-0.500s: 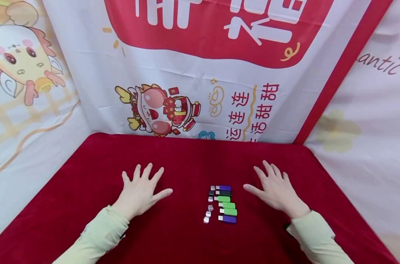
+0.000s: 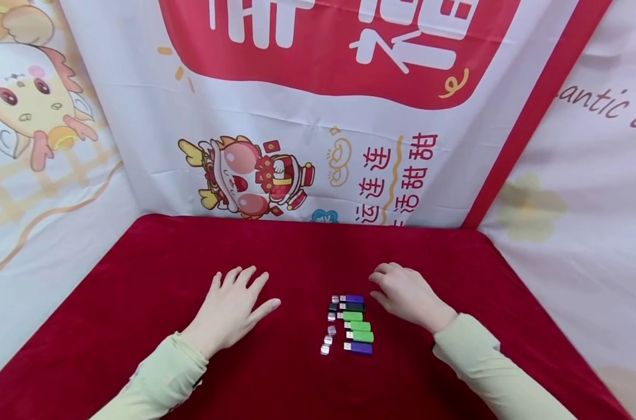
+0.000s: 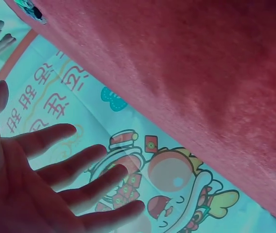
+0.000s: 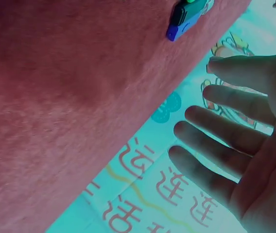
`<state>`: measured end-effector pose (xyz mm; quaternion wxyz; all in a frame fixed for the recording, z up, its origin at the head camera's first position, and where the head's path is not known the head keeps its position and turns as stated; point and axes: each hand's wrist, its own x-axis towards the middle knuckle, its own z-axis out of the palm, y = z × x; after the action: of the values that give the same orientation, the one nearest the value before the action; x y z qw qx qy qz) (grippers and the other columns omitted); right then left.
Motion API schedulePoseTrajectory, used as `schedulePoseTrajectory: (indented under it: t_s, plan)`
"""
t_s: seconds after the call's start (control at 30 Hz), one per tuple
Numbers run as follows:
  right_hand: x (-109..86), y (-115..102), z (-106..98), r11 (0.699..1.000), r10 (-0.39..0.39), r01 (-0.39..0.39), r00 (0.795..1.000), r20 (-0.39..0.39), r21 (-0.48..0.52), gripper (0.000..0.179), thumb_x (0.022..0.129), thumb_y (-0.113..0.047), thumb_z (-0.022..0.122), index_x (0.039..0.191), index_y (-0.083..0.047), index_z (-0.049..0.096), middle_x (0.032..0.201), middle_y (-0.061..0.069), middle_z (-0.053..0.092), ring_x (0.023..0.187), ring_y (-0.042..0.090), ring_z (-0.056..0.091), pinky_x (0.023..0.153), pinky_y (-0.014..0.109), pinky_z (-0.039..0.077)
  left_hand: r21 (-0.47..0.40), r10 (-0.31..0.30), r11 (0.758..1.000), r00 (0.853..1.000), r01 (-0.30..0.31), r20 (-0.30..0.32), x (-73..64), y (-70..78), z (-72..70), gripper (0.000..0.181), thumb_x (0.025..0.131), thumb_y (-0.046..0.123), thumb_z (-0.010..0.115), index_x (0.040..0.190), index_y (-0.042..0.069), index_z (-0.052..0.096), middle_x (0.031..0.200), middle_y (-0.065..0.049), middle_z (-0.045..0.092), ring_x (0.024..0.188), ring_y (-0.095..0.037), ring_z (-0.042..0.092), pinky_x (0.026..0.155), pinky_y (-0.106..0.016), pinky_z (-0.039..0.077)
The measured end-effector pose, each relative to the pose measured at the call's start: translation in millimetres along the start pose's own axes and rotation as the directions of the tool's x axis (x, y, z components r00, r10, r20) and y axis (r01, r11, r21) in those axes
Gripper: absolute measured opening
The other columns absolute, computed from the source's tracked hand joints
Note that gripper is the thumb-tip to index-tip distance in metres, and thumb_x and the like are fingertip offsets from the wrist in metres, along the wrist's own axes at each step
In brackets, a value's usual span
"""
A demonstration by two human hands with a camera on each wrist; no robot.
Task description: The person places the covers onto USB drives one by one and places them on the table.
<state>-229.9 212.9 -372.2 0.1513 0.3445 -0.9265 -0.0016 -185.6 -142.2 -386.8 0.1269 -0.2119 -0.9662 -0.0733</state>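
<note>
In the head view, a column of uncapped USB sticks lies right of centre: a purple one (image 2: 354, 298) at the far end, a black one (image 2: 355, 307), three green ones (image 2: 359, 326), and another purple one (image 2: 361, 348) nearest. Just left of them runs a line of small caps, mostly clear (image 2: 328, 339), with one black cap (image 2: 333, 307). My right hand (image 2: 409, 296) hovers right of the far sticks, fingers loosely bent, holding nothing; the right wrist view shows its palm bare. Well left of the caps, my left hand (image 2: 229, 312) is spread with nothing in it.
Red cloth (image 2: 276, 379) covers the table. A printed white and red curtain (image 2: 307, 134) hangs behind its far edge, with other light patterned hangings (image 2: 39, 210) along the left and right sides.
My right hand has moved left toward the far end of the USB sticks, and its fingers have bent from spread. The left hand has shifted slightly right. The sticks and caps lie as before.
</note>
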Motion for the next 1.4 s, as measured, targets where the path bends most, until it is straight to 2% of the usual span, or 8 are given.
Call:
schedulePoseTrajectory:
  t_s: [0.2,0.4,0.57,0.87,1.4]
  plan:
    - [11.9,-3,0,0.997,-0.071,0.070,0.996,0.049,0.016,0.019,0.080,-0.021,0.082,0.094,-0.010,0.075,0.083,0.001,0.064,0.076,0.017,0.063,0.063,0.031,0.055,-0.028,0.073,0.997,0.997,-0.073,0.001,7.4,8.4,-1.9,0.058,0.094,0.050,0.060,0.132,0.006,0.060,0.132,-0.017,0.055,0.120,-0.037,0.049,0.099,-0.055,0.040]
    - [17.6,-3,5,0.997,-0.054,0.045,0.990,0.127,0.069,0.015,0.083,-0.020,0.079,0.094,-0.010,0.076,0.085,0.002,0.067,0.076,0.015,0.064,0.064,0.031,0.055,-0.040,0.112,0.993,0.994,-0.112,0.003,18.7,20.0,-2.0,0.051,0.095,0.047,0.060,0.125,0.006,0.065,0.123,-0.013,0.061,0.111,-0.031,0.055,0.094,-0.048,0.047]
    - [22.7,-4,10,0.994,-0.042,0.022,0.983,0.181,0.110,0.018,0.083,-0.020,0.080,0.098,-0.010,0.077,0.089,0.002,0.068,0.079,0.016,0.064,0.069,0.031,0.055,-0.040,0.117,0.992,0.993,-0.116,0.003,25.1,27.6,-0.5,0.048,0.095,0.046,0.060,0.123,0.007,0.067,0.120,-0.011,0.062,0.109,-0.029,0.056,0.091,-0.045,0.049]
    - [27.8,-4,14,0.989,-0.092,0.065,0.974,0.207,0.134,0.017,0.082,-0.017,0.081,0.097,-0.010,0.077,0.089,0.003,0.069,0.081,0.016,0.064,0.072,0.031,0.055,-0.047,0.124,0.991,0.992,-0.124,0.011,29.4,36.5,3.1,0.049,0.096,0.047,0.058,0.124,0.007,0.067,0.120,-0.011,0.063,0.109,-0.028,0.056,0.092,-0.044,0.048]
    - [38.1,-7,20,0.983,-0.146,0.110,0.954,0.261,0.149,0.010,0.083,-0.017,0.081,0.091,-0.012,0.077,0.083,0.000,0.066,0.075,0.012,0.062,0.068,0.027,0.053,-0.049,0.106,0.993,0.994,-0.105,0.009,29.7,36.8,6.4,0.046,0.096,0.048,0.057,0.119,0.010,0.070,0.117,-0.008,0.064,0.109,-0.026,0.055,0.091,-0.042,0.049]
